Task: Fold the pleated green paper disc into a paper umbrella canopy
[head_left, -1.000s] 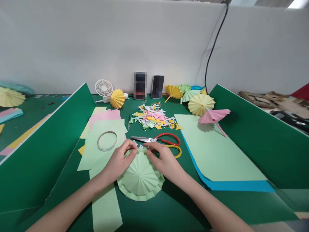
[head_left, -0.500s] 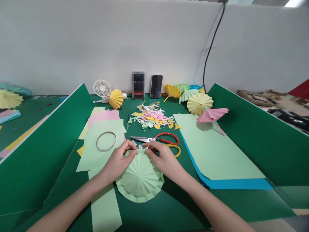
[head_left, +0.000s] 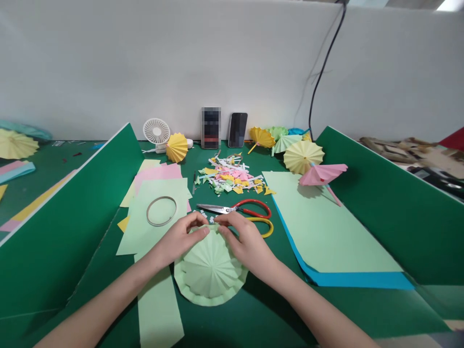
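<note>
A round, pleated light-green paper umbrella canopy (head_left: 211, 270) lies in front of me, its folds fanning out from the centre and its outer rim bent. My left hand (head_left: 188, 235) pinches the far rim between thumb and fingers. Just to the right, my right hand (head_left: 243, 238) grips the same rim, thumb on the near side. The fingertips of both hands are close together at the top edge. Right behind the hands lie scissors (head_left: 232, 209) with one red and one yellow handle, partly covered by my right hand. Tiny white paper bits are by the blades.
A metal ring (head_left: 161, 211) rests on green sheets (head_left: 126, 241) at left. Paper scraps (head_left: 235, 176) are heaped behind the scissors. Green and blue sheets (head_left: 337, 232) lie at right, with a pink paper umbrella (head_left: 322, 174) on them. Green dividers (head_left: 72, 232) flank the table.
The view has shifted slightly. Both hands stay on the canopy's far rim, with the left thumb and fingers moved a little along it.
</note>
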`<state>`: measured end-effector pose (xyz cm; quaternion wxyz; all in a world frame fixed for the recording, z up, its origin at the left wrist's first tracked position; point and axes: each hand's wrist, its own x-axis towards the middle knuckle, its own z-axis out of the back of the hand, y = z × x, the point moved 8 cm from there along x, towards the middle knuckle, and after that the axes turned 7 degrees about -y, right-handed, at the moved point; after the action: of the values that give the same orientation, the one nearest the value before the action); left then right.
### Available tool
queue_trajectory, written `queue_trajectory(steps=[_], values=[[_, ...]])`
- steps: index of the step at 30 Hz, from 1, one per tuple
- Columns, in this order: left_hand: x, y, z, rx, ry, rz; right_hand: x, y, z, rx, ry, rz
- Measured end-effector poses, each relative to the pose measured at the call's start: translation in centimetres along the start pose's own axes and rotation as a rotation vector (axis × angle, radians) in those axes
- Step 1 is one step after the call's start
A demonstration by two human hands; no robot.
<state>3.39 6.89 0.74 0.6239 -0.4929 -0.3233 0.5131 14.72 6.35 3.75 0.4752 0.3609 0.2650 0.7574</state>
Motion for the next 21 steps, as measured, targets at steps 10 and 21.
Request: queue_trajectory(steps=[10,21], values=[[-0.5,-0.8,0.3,0.078,-0.067,-0.046,0.0,0.1,0.4,-0.062,-0.017,-0.072],[-1.1,-1.5,0.0,0.098,-0.107,-0.120,0.1,0.0,0.7,0.079,-0.004,-0.131]])
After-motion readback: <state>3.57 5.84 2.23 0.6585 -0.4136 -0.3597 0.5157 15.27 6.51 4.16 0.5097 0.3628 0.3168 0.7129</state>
